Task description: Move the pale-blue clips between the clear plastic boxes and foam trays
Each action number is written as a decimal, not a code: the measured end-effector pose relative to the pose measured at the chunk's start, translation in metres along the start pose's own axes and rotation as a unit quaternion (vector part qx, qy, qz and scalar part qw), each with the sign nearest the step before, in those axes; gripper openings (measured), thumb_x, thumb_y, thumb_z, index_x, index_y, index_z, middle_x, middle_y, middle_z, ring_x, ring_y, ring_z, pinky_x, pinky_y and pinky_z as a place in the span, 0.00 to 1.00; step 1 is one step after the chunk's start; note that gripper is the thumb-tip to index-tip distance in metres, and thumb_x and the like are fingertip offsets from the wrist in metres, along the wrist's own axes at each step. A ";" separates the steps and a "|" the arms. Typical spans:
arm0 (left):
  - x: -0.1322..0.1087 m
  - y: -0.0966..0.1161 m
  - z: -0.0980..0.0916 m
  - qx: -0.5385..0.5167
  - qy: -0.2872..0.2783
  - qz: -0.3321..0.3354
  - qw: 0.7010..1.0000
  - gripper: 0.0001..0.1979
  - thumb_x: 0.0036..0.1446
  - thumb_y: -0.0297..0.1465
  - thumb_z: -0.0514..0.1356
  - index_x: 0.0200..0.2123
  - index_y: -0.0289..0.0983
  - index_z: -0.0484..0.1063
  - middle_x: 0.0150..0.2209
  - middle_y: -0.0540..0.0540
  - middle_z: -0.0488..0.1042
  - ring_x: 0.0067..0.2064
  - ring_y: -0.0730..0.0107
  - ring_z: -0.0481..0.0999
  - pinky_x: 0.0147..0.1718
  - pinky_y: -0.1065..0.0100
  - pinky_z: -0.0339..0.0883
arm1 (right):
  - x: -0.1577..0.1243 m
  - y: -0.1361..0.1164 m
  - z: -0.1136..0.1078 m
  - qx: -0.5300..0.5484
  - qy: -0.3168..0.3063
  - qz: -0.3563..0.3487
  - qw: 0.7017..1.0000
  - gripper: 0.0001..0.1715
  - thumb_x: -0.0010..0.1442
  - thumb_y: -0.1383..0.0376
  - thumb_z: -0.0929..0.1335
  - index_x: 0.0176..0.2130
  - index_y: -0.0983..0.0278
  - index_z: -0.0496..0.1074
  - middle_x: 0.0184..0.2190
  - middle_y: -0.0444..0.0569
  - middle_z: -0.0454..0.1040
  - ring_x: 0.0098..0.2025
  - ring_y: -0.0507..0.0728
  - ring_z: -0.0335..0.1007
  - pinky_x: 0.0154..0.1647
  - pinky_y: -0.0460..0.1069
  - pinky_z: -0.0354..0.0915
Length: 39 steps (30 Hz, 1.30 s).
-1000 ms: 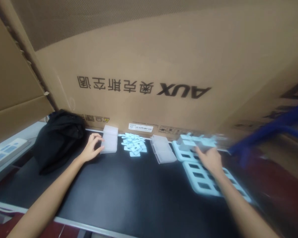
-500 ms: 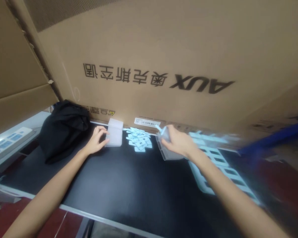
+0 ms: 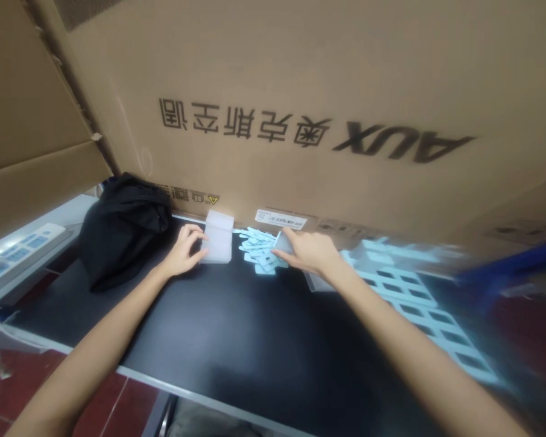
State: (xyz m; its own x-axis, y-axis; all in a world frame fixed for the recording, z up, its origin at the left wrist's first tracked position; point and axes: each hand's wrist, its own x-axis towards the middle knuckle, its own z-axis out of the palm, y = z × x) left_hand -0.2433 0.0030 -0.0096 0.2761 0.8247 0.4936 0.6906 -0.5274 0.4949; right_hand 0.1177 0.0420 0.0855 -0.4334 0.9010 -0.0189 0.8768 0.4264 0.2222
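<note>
My left hand (image 3: 185, 250) is at the left side of an opened translucent plastic box (image 3: 218, 247), its curled fingers and thumb on the box's edge. Just right of that box lies a loose pile of light-blue flat pieces (image 3: 257, 249), some with small cut-outs. Over the pile's right side, my right hand (image 3: 310, 252) pinches a pale, bluish translucent piece (image 3: 284, 243) between thumb and fingers; its exact kind is unclear. A second translucent box (image 3: 319, 283) rests on the table, mostly covered by my right hand and wrist.
Light-blue frames with rectangular openings (image 3: 403, 285) lie at the right of the black table (image 3: 236, 346). A black cloth bundle (image 3: 125, 233) sits at the left, beside a white panel (image 3: 22, 252). A large cardboard carton (image 3: 273, 67) stands along the back. Something blue (image 3: 514, 261) juts in at right.
My right hand has moved left from above the second box to the pile, carrying the pale piece. My left hand stays at the first box. The whole view has shifted slightly.
</note>
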 end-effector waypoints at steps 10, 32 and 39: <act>0.000 -0.004 0.001 -0.009 -0.004 -0.003 1.000 0.15 0.65 0.39 0.62 0.51 0.41 0.69 0.52 0.39 0.65 0.58 0.51 0.66 0.57 0.49 0.67 | 0.024 -0.026 0.014 0.204 0.136 -0.160 0.956 0.37 0.66 0.57 0.62 0.68 0.69 0.55 0.59 0.66 0.66 0.56 0.69 0.71 0.54 0.63 0.68; -0.001 -0.007 0.003 -0.026 0.040 -0.008 0.999 0.23 0.58 0.40 0.68 0.50 0.42 0.62 0.54 0.38 0.62 0.57 0.51 0.66 0.49 0.52 0.71 | 0.088 -0.113 0.015 0.196 0.194 -0.217 0.937 0.20 0.69 0.53 0.66 0.52 0.63 0.72 0.55 0.60 0.70 0.54 0.66 0.64 0.53 0.60 0.65; 0.001 -0.004 -0.001 0.006 0.095 0.008 0.995 0.17 0.61 0.38 0.64 0.49 0.41 0.64 0.54 0.37 0.64 0.56 0.52 0.67 0.49 0.52 0.72 | 0.022 -0.019 0.017 0.274 0.313 -0.114 0.902 0.19 0.70 0.56 0.61 0.54 0.61 0.70 0.49 0.58 0.73 0.54 0.66 0.67 0.57 0.62 0.64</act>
State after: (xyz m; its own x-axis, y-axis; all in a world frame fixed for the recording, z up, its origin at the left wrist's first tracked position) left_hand -0.2460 0.0051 -0.0105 0.1554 0.7624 0.6282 0.6950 -0.5363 0.4789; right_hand 0.0954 0.0551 0.0642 -0.4986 0.6360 0.5890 0.6466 0.7254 -0.2360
